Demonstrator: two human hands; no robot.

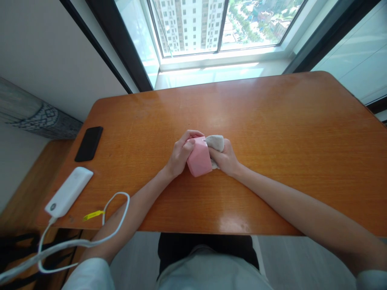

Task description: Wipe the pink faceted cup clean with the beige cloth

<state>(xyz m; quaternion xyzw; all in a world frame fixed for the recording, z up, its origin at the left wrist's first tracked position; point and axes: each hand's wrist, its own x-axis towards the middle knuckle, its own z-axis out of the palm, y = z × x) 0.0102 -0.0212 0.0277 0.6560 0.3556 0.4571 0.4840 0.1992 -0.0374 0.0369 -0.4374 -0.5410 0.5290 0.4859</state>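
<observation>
A pink folded cloth (pixel 199 160) is held in the middle of the orange wooden table (pixel 272 133). My left hand (pixel 180 155) is closed around its left side and top edge. My right hand (pixel 225 158) is closed on a beige-grey piece of cloth (pixel 215 142) that pokes out next to the pink one, touching its right side. Both hands rest low on the table, pressed against the cloths from either side.
A black phone (pixel 89 143) lies at the table's left edge. Nearer me sits a white power bank (pixel 69 191) with a white cable (pixel 117 209) looping off the front edge, marked by a yellow tag (pixel 93 215). A window (pixel 211 28) lies beyond the table.
</observation>
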